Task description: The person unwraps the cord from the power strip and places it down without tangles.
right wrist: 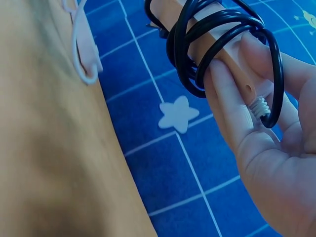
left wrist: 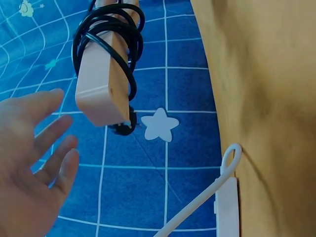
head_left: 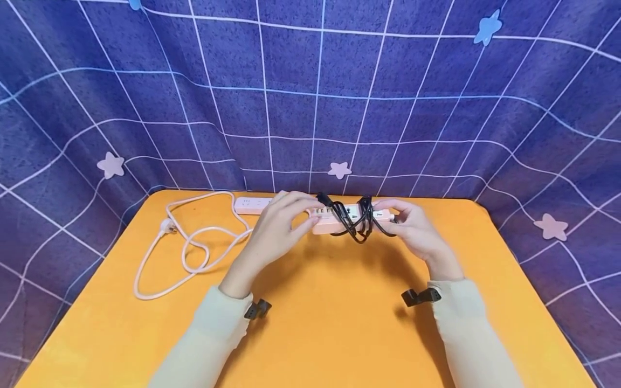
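Raised above the table is a pinkish-white power strip with a black cord wound in loops around its middle. My right hand grips its right end. Thumb and fingers wrap that end in the right wrist view, beside the ribbed cord outlet. At the other end, my left hand has its fingers spread loosely. In the left wrist view a gap separates these fingers from the strip's end. The cord's black plug hangs partly hidden behind the strip there.
A second white power strip lies at the back edge of the orange table, partly behind my left hand. Its white cord loops across the left side, ending in a plug. A blue grid-patterned curtain stands behind.
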The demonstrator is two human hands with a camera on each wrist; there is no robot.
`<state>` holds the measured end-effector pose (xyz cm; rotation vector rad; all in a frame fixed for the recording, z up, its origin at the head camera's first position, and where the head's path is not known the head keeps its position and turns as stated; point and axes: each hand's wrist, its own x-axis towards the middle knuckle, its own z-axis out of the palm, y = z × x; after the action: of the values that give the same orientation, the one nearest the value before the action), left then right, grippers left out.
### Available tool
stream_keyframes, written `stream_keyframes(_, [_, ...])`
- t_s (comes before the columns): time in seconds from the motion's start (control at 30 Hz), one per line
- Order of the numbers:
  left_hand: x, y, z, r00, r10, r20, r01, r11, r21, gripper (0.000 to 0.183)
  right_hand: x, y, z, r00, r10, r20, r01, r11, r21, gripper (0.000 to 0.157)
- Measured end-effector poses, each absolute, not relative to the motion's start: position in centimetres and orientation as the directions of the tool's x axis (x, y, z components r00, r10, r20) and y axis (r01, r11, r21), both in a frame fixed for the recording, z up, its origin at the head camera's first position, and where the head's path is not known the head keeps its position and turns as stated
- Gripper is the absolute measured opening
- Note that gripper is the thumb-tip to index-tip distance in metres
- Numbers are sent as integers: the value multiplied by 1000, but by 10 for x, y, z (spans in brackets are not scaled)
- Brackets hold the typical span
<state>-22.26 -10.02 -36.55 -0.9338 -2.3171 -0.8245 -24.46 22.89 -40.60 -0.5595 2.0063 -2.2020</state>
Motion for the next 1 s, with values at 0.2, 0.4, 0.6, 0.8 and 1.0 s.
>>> stream_keyframes(0.2, [-225,-107,-362,-609,444,657,751,589,299,27,-250,211,-401,-916,-352,193,-184,-59,-981,40])
stream_keyframes(0.4, [-227,-114,-363,-591,481,647,754,615,230,29,-255,195,-398,-896,-399,196,-215,1,-977,37])
stream_keyframes(0.6, [-232,-118,-367,-544,479,689,773,605,189,21,-260,186,-399,-882,-420,212,-220,-30,-975,38])
stream_keyframes(0.8, [-234,-124,-371,-531,438,725,762,622,182,16,-262,176,-402,-872,-436,224,-195,-112,-974,40])
stream_keyframes(1.0, [-233,-125,-368,-514,429,743,766,619,172,15,-259,173,-401,-862,-433,264,-212,-165,-963,43])
